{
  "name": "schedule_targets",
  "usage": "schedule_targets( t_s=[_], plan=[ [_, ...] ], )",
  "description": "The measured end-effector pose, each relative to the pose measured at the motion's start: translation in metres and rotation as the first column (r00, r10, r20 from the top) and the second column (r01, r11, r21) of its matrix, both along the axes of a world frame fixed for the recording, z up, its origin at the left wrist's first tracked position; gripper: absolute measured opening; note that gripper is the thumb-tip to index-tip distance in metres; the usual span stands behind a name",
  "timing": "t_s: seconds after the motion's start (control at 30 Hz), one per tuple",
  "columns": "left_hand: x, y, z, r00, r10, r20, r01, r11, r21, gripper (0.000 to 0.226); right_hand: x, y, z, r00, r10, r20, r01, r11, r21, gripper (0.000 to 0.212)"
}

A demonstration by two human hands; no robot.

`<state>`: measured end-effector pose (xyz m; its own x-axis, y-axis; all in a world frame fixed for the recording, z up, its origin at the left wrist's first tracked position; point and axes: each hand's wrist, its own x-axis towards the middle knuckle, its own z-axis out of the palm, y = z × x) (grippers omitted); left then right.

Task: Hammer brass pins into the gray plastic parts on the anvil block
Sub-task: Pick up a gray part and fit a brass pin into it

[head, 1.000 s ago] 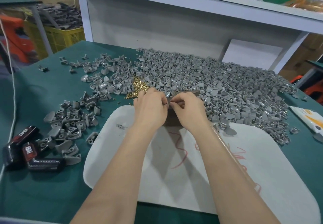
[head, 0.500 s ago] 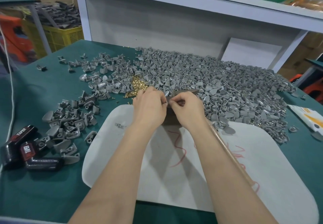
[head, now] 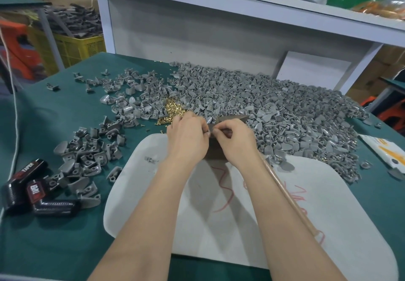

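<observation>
Right of the TAPER-marked box (head: 26, 171), left hand (head: 188, 137) and right hand (head: 237, 140) pinch a gray part (head: 210, 126)

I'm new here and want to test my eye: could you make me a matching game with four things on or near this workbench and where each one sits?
Things:
1 brass pins
2 black gadgets
3 yellow crate
4 white mat

Places:
A front middle of the table
B near the table's left edge
C just beyond the left hand, against the gray parts
D beyond the table, far left

Pairs: 1-C, 2-B, 3-D, 4-A
</observation>
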<state>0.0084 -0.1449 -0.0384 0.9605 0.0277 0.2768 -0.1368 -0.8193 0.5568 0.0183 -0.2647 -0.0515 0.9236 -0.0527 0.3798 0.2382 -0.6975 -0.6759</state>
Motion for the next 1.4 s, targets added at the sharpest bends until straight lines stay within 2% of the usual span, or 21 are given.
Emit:
schedule_targets(
  t_s=[0.1, 0.37, 0.7, 0.83, 1.1, 1.4],
  plan=[
    [0.0, 0.0, 0.001, 1.0, -0.007, -0.004, 0.007, 1.0, 0.008, 0.009, 0.0, -0.003, 0.002, 0.998, 0.059, 0.023, -0.058, 0.997, -0.041, 0.017],
    [0.0, 0.001, 0.002, 0.999, -0.032, -0.014, 0.032, 0.999, 0.012, 0.009, -0.003, -0.003, 0.004, 0.997, 0.065, 0.044, -0.06, 0.99, -0.125, 0.009],
    [0.0, 0.002, 0.001, 0.999, -0.036, 0.0, 0.036, 0.999, -0.019, 0.006, -0.007, 0.002, 0.004, 0.997, 0.002, 0.079, 0.001, 0.999, -0.042, 0.005],
    [0.0, 0.001, 0.001, 0.999, -0.031, 0.008, 0.031, 1.0, -0.006, 0.007, -0.006, 0.004, 0.008, 0.997, -0.004, 0.074, 0.019, 0.979, -0.204, 0.007],
    [0.001, 0.0, 0.001, 0.999, -0.041, 0.03, 0.04, 0.999, 0.032, 0.013, -0.003, 0.011, 0.021, 0.997, -0.072, 0.039, 0.082, 0.859, -0.506, 0.014],
    [0.001, -0.001, 0.002, 0.999, -0.029, 0.026, 0.028, 0.998, 0.051, 0.013, -0.006, 0.016, 0.023, 0.992, -0.108, 0.061, 0.123, 0.817, -0.563, 0.015]
  ],
)
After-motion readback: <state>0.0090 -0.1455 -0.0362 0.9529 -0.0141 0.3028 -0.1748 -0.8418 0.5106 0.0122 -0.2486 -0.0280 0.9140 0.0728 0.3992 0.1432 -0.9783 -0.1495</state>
